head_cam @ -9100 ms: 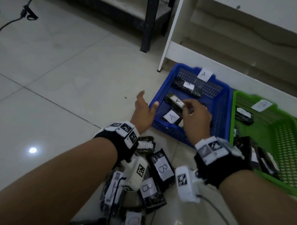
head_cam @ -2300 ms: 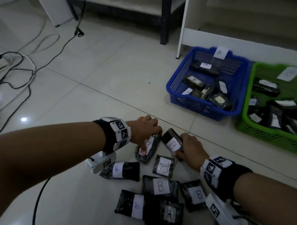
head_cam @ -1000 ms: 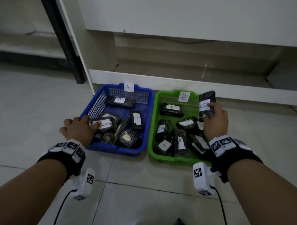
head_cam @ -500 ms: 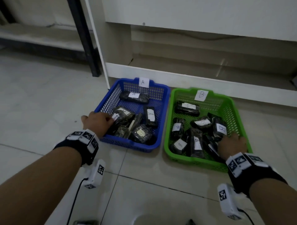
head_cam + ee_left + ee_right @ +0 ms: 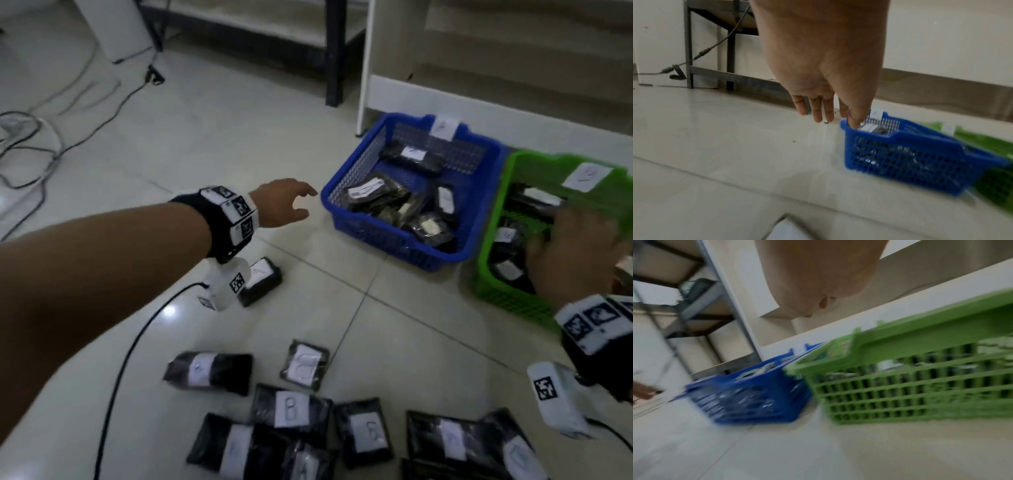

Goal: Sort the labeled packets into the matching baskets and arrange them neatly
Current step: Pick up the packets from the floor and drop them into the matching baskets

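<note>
between drops, our left hand (image 5: 279, 205) empty and slack, right hand (image 5: 575, 260) grip unclear in green basket (image 5: 513, 301); next, floor packets (image 5: 289, 409).

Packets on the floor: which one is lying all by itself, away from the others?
The packet right under the left hand's wrist camera. It sits alone on the tiles, nearer the blue basket, while the other loose packets crowd together at the bottom of the head view.

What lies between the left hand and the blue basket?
Nothing: in the head view only bare floor tile separates the left hand from the blue basket. Its fingers hang straight and hold nothing.
</note>
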Demonstrator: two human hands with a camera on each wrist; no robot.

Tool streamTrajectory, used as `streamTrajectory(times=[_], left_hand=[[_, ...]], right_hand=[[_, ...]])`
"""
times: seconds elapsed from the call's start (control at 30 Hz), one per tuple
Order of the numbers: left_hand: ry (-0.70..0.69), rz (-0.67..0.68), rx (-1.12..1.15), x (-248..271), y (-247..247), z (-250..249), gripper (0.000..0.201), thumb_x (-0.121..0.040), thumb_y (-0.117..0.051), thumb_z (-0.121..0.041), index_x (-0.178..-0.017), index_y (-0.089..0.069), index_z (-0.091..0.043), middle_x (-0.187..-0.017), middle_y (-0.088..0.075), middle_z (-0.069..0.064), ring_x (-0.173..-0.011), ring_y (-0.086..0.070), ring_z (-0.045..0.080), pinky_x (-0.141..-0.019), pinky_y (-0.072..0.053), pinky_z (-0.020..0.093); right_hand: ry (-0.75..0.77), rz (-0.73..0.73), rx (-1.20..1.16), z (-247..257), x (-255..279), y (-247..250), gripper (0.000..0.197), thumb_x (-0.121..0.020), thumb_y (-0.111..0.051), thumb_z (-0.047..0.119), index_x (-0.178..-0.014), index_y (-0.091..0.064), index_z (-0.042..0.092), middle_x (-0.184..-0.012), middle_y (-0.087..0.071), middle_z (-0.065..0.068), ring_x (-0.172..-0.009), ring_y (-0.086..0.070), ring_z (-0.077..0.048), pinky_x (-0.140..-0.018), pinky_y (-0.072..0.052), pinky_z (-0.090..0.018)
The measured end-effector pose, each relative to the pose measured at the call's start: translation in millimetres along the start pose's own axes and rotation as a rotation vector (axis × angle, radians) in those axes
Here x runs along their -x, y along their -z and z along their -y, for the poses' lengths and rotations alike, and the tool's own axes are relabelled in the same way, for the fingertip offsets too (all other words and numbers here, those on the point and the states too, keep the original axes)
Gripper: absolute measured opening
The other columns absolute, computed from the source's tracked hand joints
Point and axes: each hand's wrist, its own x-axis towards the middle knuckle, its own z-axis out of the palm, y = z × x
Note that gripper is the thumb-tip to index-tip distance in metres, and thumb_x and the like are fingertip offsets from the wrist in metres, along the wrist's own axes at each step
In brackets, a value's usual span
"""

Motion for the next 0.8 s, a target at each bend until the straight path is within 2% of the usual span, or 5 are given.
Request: streamTrajectory(times=[0.17,0.3,0.47,0.57,0.8], left_hand=[[0.03,0.28,-0.112,63.4,-10.1,56.5,0.063,-0.092,-0.057,-0.034,-0.146,-0.029,-0.018,-0.149,-0.035,0.007,-0.136,-0.033,0.02,-0.109,-0.023,0.026],[0.048,0.355,-0.13,82.2,-17.1,75.7,0.087,-0.084,-0.069,-0.03,-0.15,-0.014,-0.018,-0.151,-0.03,0.01,-0.138,-0.03,0.022,-0.109,-0.023,0.027],[-0.032,0.377,-0.146,71.5,-25.2,66.2,0.112,-0.072,-0.081,-0.021,-0.151,-0.002,-0.022,-0.149,-0.028,0.014,-0.137,-0.032,0.026,-0.107,-0.03,0.032],[-0.137,0.433,-0.245,64.7,-36.1,51.9,0.103,-0.076,-0.076,-0.016,-0.152,-0.006,-0.02,-0.152,-0.024,0.013,-0.138,-0.029,0.025,-0.108,-0.03,0.032],[-0.19,0.42,-0.561,63.1,-51.5,27.4,0.077,-0.073,-0.078,-0.034,-0.137,-0.04,-0.013,-0.136,-0.033,0.011,-0.121,-0.041,0.032,-0.089,-0.043,0.039]], right_hand=[[0.382,0.045,-0.123,108.5,47.5,3.6,0.029,-0.078,-0.049,0.024,-0.103,-0.056,0.012,-0.109,-0.054,-0.019,-0.1,-0.048,-0.038,-0.082,-0.037,-0.046],[0.659,0.334,-0.263,167.3,112.9,-4.5,0.039,-0.077,-0.041,0.034,-0.108,-0.057,0.017,-0.106,-0.056,-0.007,-0.096,-0.054,-0.033,-0.081,-0.041,-0.042],[0.779,0.734,-0.38,183.0,172.0,-16.8,0.062,-0.087,-0.052,0.045,-0.141,-0.034,0.02,-0.145,-0.032,0.002,-0.133,-0.029,-0.018,-0.106,-0.025,-0.032],[0.749,0.838,-0.366,180.0,187.8,-24.0,0.073,-0.09,-0.051,0.047,-0.148,-0.015,0.022,-0.156,-0.014,0.005,-0.141,-0.014,-0.014,-0.113,-0.016,-0.029],[0.834,0.848,-0.223,188.7,183.6,-28.3,0.073,-0.089,-0.056,0.026,-0.149,-0.015,0.016,-0.137,-0.036,-0.005,-0.124,-0.039,-0.024,-0.1,-0.031,-0.034]])
